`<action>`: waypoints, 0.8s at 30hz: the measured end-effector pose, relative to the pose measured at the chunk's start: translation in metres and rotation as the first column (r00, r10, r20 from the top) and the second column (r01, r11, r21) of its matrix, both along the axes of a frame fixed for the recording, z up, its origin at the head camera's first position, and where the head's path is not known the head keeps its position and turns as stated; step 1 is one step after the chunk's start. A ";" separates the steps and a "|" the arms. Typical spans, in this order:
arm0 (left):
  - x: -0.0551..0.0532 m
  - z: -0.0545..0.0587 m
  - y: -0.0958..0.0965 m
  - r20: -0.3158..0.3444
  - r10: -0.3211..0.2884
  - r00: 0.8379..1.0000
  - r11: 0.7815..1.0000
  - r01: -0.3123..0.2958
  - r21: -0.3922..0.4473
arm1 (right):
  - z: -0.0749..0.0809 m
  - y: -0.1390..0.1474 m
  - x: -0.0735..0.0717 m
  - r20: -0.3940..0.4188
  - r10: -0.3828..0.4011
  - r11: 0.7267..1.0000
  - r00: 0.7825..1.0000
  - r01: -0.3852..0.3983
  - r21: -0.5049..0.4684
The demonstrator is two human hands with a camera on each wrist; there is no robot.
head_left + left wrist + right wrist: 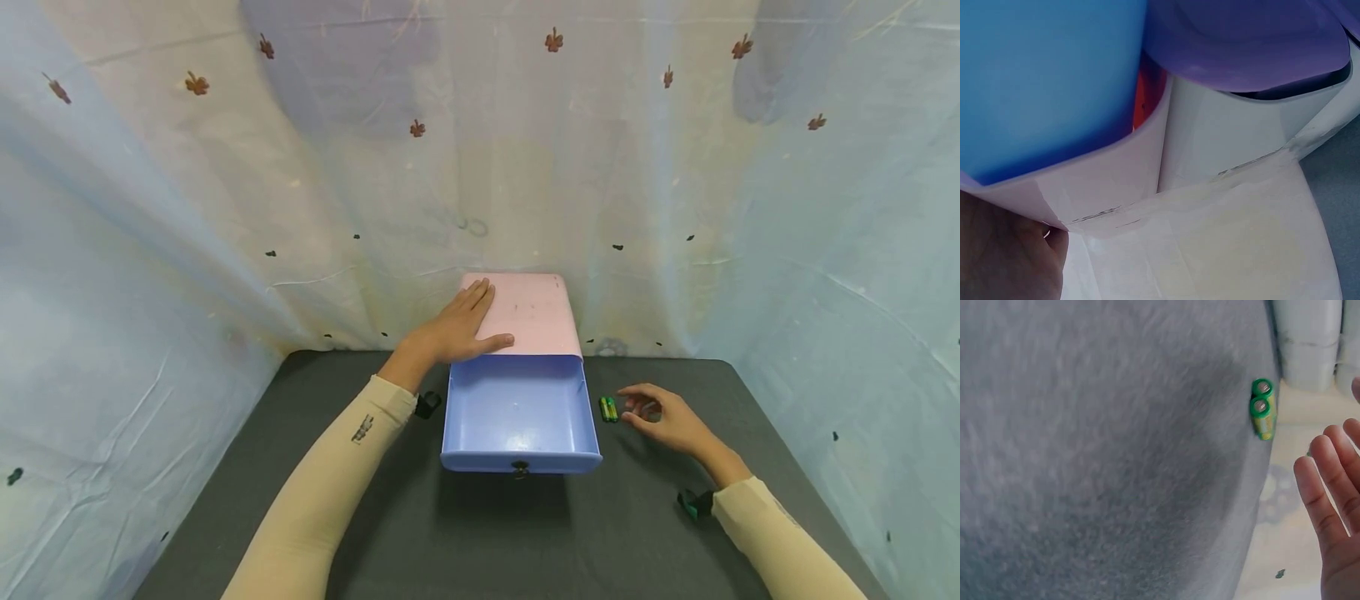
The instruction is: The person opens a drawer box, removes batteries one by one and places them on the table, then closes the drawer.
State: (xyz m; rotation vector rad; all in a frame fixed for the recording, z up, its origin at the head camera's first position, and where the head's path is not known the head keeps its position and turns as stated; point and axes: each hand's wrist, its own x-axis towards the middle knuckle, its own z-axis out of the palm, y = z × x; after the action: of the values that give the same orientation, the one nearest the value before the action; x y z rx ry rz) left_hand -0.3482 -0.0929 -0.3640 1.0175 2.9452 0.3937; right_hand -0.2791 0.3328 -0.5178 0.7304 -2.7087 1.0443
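Note:
A pink box [536, 312] stands on the dark table, its blue drawer [521, 408] pulled out toward me and showing a bare inside. A small metal lock or key [520, 469] sits on the drawer's front. My left hand [456, 331] rests on the box's top, fingers and thumb spread. To the right of the drawer, two green and yellow batteries [608, 409] lie side by side on the table. My right hand [666, 419] is just right of them, holding nothing, its fingers relaxed. In the right wrist view, these fingers [1329, 481] are apart from the batteries [1262, 415].
A dark grey tabletop [360, 517] lies under everything. Behind it and at both sides hangs a pale patterned curtain [480, 192]. The left wrist view shows blue [1047, 75] and purple [1254, 44] plastic surfaces up close.

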 end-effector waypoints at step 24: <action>0.000 0.000 0.000 -0.006 0.004 1.000 1.000 -0.004 -0.002 | 0.032 -0.028 0.056 -0.170 0.101 0.955 0.980 -0.143 -0.259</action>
State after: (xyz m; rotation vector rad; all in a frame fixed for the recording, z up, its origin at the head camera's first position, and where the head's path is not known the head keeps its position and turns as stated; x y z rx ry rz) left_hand -0.3478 -0.0926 -0.3641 1.0151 2.9526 0.3876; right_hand -0.2236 0.3044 -0.4860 0.8956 -2.3539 1.2934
